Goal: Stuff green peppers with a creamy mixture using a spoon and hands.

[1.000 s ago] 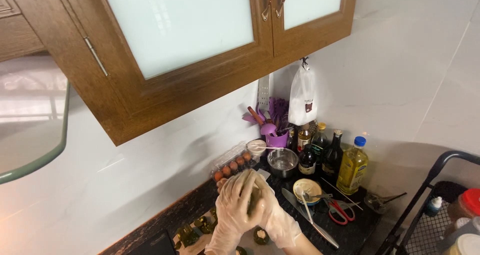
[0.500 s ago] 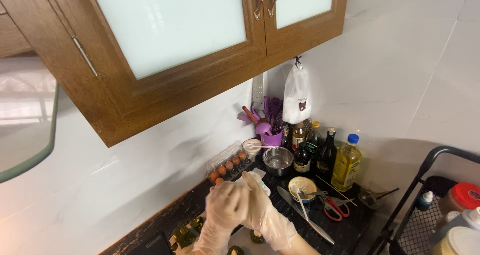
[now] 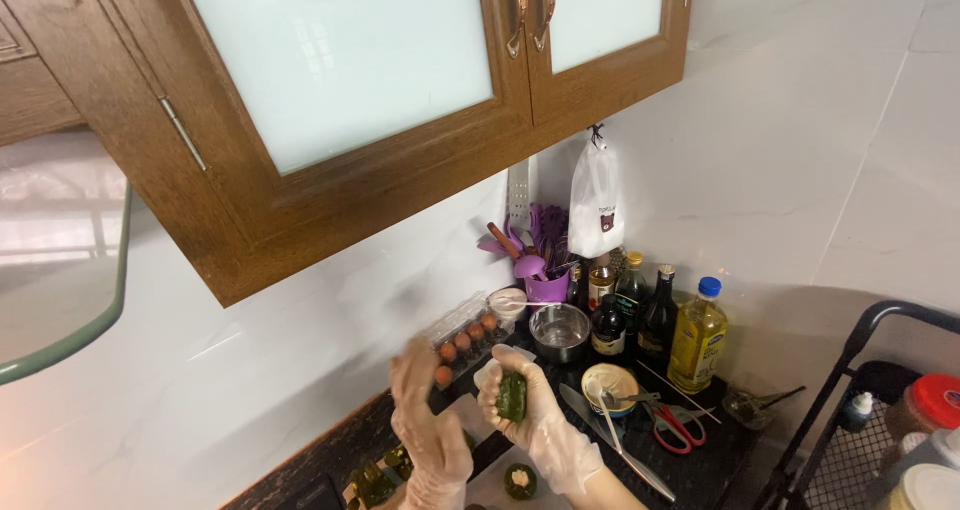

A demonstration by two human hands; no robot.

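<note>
Green pepper piece (image 3: 512,397), possibly a stuffed half, sits cupped in the gloved right hand (image 3: 530,410), fingers curled around it above the dark countertop (image 3: 700,470). The gloved left hand (image 3: 425,410) is raised just beside it, blurred, fingers spread and holding nothing. An egg carton (image 3: 462,338) lies behind.

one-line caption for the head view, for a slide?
Gloved right hand holds a green pepper piece over the dark counter; left hand open beside it.
</note>
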